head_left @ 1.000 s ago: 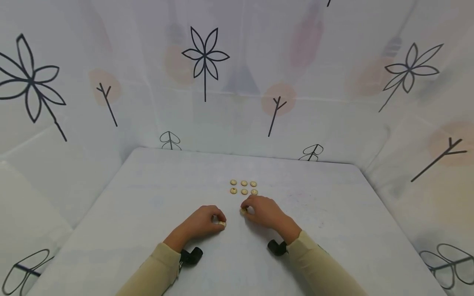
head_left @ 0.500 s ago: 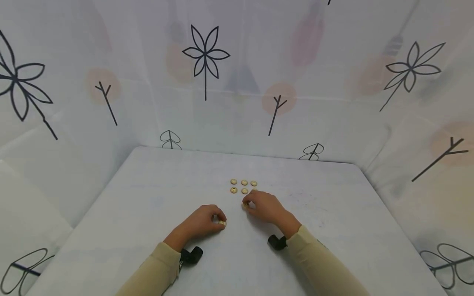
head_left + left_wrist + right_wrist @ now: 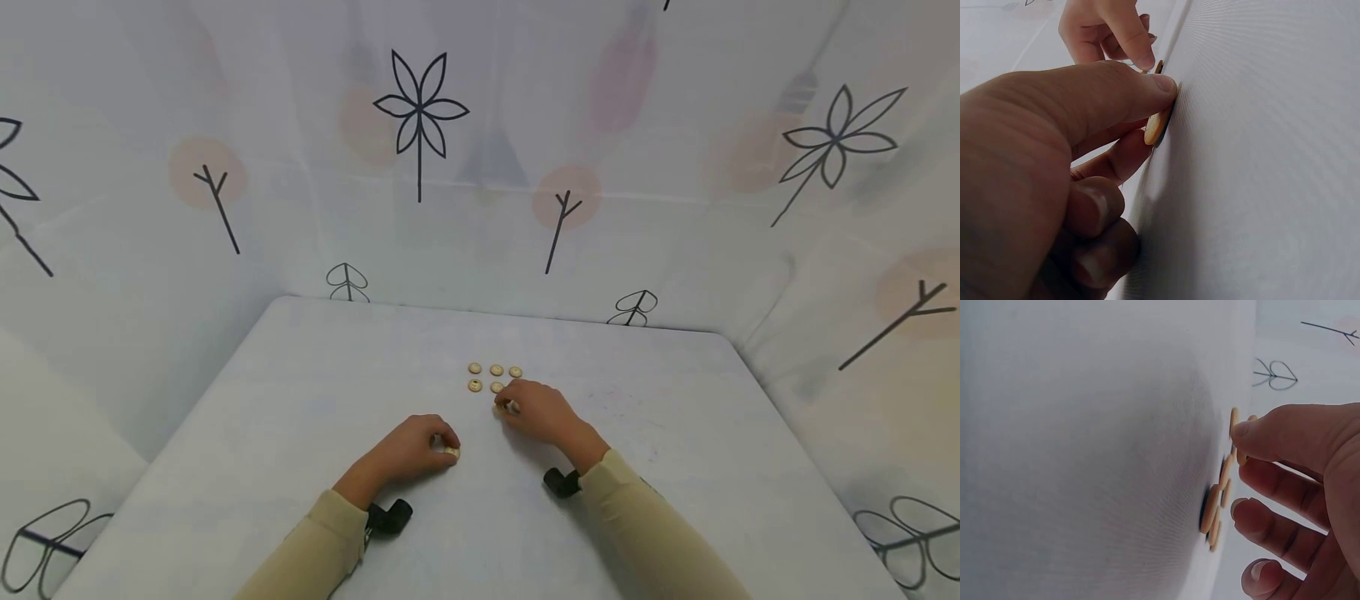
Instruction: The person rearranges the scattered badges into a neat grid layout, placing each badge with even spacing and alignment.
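Note:
My left hand (image 3: 412, 448) rests low on the white table, pinching a small round wooden disc (image 3: 1156, 129) between thumb and fingers, its edge close to the surface. Farther forward and to the right, my right hand (image 3: 538, 412) holds another wooden disc (image 3: 1243, 456) between thumb and index finger, the other fingers loosely bent. It is right at the near row of a group of pale discs (image 3: 475, 386) laid in two rows. The hand covers the right end of that near row in the head view. The right wrist view shows several discs (image 3: 1210, 509) just beyond the fingertips.
The white tabletop (image 3: 315, 375) reaches back to a pale curtain (image 3: 480, 250) printed with flowers and twigs, which also encloses both sides. Black wrist cameras (image 3: 390, 517) sit beneath both beige sleeves (image 3: 311, 546).
My right hand has moved forward with its disc, up to the near row, and now covers that row's right end. The left hand stays in place with its disc.

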`<state>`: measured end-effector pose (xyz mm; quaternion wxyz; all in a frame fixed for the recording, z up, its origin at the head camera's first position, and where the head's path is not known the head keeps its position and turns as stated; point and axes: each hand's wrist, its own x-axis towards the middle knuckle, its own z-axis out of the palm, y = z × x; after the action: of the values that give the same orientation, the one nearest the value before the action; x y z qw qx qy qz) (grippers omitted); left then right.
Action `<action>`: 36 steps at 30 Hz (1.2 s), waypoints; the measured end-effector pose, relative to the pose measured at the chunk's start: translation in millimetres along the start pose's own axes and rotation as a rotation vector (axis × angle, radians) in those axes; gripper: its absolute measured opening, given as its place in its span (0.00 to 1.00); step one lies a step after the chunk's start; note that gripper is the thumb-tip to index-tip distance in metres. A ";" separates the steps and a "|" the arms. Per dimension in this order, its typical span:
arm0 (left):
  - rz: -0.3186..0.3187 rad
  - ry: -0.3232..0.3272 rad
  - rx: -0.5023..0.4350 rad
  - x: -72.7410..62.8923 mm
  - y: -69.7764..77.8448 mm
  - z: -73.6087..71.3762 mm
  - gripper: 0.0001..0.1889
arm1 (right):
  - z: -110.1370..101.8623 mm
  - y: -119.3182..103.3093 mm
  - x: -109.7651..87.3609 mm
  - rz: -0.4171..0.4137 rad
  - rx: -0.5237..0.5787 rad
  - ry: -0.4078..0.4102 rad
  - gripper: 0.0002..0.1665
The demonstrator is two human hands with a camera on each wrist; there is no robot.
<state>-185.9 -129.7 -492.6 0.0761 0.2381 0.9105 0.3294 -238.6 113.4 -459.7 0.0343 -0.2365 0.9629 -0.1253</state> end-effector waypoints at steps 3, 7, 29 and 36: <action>-0.002 -0.001 -0.006 -0.2 0.2 -0.5 0.04 | -0.7 0.7 2.3 -0.005 -0.002 0.005 0.13; -0.008 -0.003 -0.004 -0.3 0.5 -0.7 0.04 | -1.4 0.9 5.8 -0.012 -0.018 0.009 0.13; -0.024 -0.035 0.048 2.9 2.0 -0.1 0.04 | 3.7 5.7 18.4 0.000 -0.033 -0.033 0.12; 0.020 -0.044 0.103 4.7 5.0 -0.8 0.04 | 2.9 5.8 20.8 0.005 -0.020 -0.045 0.10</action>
<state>-188.4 -124.5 -488.7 0.0806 0.2582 0.9218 0.2776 -259.2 108.0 -464.2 0.0541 -0.2371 0.9637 -0.1104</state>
